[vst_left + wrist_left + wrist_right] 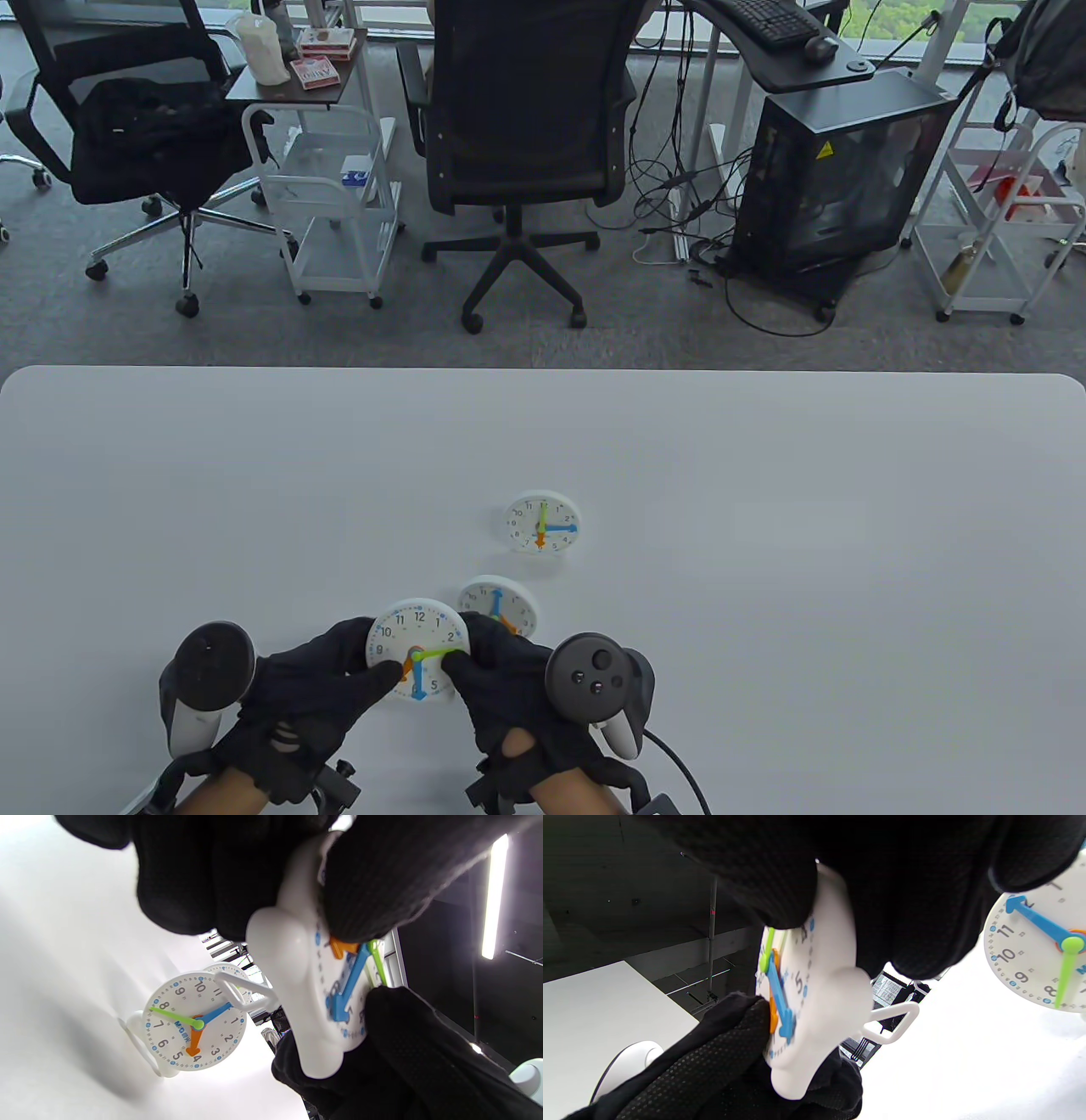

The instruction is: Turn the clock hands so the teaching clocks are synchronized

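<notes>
A white teaching clock (416, 649) is held upright just above the table's near edge by both hands. My left hand (361, 671) grips its left rim, with the thumb on the face by the orange hand. My right hand (475, 662) grips its right rim, with the thumb at the tip of the green hand. On this clock green points near 3 and blue near 6. A second clock (501, 604) stands just behind it, and a third clock (543, 522) stands farther back. The left wrist view shows the held clock (297, 993) and the second clock (195, 1022).
The white table (764, 552) runs wide to both sides and ends at a far edge. Beyond it are office chairs (517, 127), a wire cart (331, 195) and a black computer case (831, 170) on the floor.
</notes>
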`<state>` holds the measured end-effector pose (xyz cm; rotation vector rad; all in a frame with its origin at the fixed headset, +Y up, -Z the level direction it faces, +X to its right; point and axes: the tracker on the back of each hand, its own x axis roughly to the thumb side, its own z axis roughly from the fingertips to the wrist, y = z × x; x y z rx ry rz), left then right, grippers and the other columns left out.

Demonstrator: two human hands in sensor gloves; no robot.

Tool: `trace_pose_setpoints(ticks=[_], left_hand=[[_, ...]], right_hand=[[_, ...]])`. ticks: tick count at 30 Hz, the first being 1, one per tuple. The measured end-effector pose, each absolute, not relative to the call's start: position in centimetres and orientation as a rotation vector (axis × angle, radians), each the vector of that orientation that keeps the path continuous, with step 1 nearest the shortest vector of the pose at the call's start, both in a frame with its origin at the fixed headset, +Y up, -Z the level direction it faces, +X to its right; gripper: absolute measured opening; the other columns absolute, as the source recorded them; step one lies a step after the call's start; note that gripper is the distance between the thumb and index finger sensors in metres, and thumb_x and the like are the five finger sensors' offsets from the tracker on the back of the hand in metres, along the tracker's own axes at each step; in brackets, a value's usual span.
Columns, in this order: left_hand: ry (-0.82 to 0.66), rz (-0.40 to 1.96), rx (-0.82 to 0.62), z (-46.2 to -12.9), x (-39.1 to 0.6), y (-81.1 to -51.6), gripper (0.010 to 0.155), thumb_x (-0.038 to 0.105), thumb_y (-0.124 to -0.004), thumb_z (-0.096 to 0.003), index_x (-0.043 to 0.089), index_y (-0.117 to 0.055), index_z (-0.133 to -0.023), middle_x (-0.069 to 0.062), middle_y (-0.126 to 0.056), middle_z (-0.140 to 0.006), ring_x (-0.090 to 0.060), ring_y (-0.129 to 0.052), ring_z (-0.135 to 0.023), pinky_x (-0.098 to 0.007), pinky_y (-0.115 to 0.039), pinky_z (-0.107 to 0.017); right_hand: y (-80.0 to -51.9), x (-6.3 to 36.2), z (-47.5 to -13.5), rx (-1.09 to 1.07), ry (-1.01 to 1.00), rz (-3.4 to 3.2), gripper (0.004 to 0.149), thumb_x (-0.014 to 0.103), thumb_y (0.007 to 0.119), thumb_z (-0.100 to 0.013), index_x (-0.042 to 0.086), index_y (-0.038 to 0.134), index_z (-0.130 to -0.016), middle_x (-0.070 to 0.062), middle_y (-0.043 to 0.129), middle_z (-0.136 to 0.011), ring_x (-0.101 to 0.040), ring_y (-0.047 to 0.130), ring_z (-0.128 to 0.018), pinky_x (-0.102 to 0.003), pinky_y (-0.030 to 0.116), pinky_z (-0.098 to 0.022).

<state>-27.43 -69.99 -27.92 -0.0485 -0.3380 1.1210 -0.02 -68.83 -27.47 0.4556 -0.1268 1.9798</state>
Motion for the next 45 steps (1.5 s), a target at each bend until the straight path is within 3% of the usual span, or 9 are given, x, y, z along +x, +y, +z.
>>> trace_pose_setpoints(ticks=[32, 39, 45], left_hand=[[-0.334, 1.096, -0.044, -27.82, -27.31, -69.94, 0.065, 0.052, -0.104, -0.0390, 0.016, -0.079, -0.087, -0.003, -0.102, -0.066, -0.038, -0.101, -0.058, -0.069, -0.065, -0.058], [-0.325, 1.141, -0.035, -27.77, -27.21, -70.29, 0.062, 0.052, -0.101, -0.0415, 0.016, -0.079, -0.088, -0.004, -0.103, -0.067, -0.038, -0.102, -0.058, -0.069, -0.066, -0.057], [-0.296, 1.204, -0.027, -27.67, -27.39, -70.43, 0.058, 0.051, -0.095, -0.0449, 0.015, -0.079, -0.088, -0.005, -0.104, -0.067, -0.038, -0.103, -0.057, -0.068, -0.067, -0.057]], right_hand=[[-68.83, -0.25, -27.34, 0.465, -0.119, 1.972, 0.058, 0.032, 0.084, -0.047, -0.013, 0.079, -0.083, -0.016, 0.099, -0.061, -0.036, 0.104, -0.047, -0.065, 0.074, -0.045], [-68.84, -0.26, -27.23, 0.464, -0.164, 1.967, 0.060, 0.032, 0.081, -0.048, -0.014, 0.075, -0.087, -0.015, 0.097, -0.063, -0.037, 0.102, -0.050, -0.065, 0.072, -0.046], [-68.73, -0.39, -26.99, 0.516, -0.190, 1.918, 0.085, 0.048, 0.080, -0.049, -0.016, 0.053, -0.098, -0.019, 0.092, -0.071, -0.042, 0.098, -0.057, -0.067, 0.069, -0.049]])
